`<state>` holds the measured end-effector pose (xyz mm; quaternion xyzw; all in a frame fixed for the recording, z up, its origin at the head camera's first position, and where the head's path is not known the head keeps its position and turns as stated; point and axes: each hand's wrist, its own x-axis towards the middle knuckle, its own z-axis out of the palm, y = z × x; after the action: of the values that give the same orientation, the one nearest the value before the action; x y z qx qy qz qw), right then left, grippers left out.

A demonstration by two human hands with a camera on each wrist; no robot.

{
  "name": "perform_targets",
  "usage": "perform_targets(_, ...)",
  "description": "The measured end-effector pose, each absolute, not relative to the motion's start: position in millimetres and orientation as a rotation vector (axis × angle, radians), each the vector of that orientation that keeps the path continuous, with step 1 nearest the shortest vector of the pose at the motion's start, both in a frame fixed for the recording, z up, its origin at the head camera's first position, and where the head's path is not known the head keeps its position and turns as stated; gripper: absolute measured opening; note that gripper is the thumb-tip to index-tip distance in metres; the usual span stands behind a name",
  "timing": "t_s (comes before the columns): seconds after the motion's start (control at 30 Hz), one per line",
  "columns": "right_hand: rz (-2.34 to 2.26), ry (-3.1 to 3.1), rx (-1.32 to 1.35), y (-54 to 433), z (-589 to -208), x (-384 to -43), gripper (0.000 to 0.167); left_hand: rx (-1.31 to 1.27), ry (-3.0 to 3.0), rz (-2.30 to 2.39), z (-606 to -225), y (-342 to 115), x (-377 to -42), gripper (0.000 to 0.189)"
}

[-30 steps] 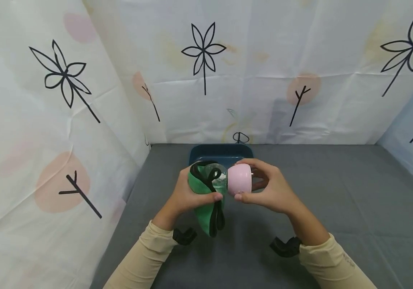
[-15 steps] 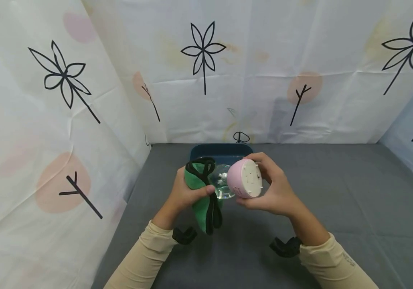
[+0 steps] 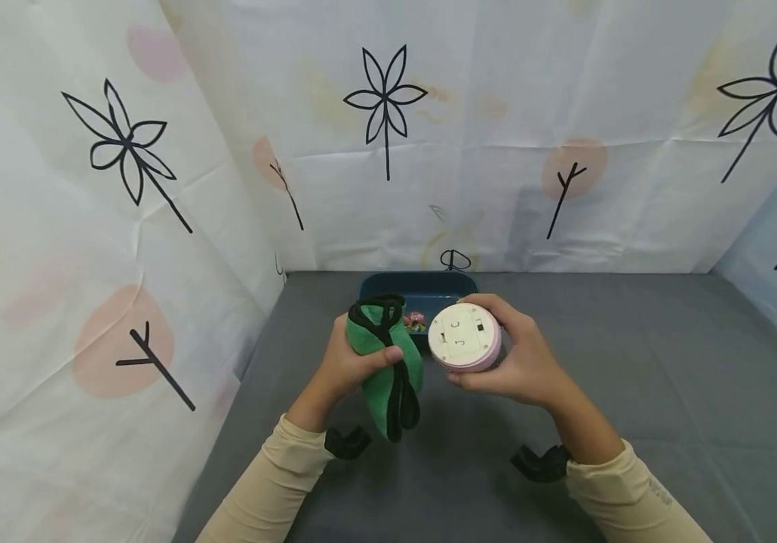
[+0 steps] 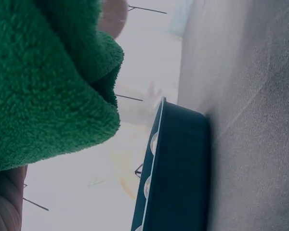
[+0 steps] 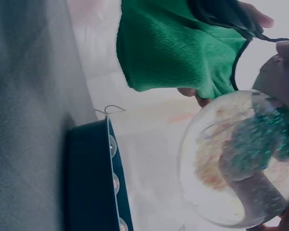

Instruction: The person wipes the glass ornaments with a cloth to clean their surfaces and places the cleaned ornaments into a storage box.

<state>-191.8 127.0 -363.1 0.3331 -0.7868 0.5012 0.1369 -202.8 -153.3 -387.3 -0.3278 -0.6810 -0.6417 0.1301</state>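
Observation:
In the head view my left hand (image 3: 348, 369) grips a folded green cloth (image 3: 376, 400) with black edging, thumb pressed across its front. Beside it, my right hand (image 3: 527, 366) holds a snow globe (image 3: 462, 338) by its pink base, the cream underside turned towards me. The globe's clear dome (image 5: 212, 149) shows in the right wrist view, with glitter specks in it and the green cloth (image 5: 168, 53) close above. From the head, that dome is hidden behind the base. Cloth and globe are apart, both held over the table.
Behind the hands a dark blue tray (image 3: 422, 283) stands on the grey tabletop (image 3: 633, 362). Several clear rounded things show over its rim in the wrist views, and a small pink flower-like shape (image 3: 416, 320) inside it from the head. A patterned curtain (image 3: 497, 113) encloses the table.
My right hand has turned the snow globe so its underside faces me and the dome points away. The globe has come away from the cloth; my left hand has barely moved.

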Motion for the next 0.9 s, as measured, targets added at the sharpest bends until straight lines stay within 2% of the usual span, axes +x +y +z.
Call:
perform_targets(0.4, 0.987, -2.328, 1.047, 106, -366, -189, 0.089, -0.985, -2.113, -1.894, -384, -144, -196, 0.071)
perform_targets(0.9, 0.960, -2.375, 1.046, 106, -367, -189, 0.096, -0.941, -2.181, -1.892, -386, -143, -197, 0.066)
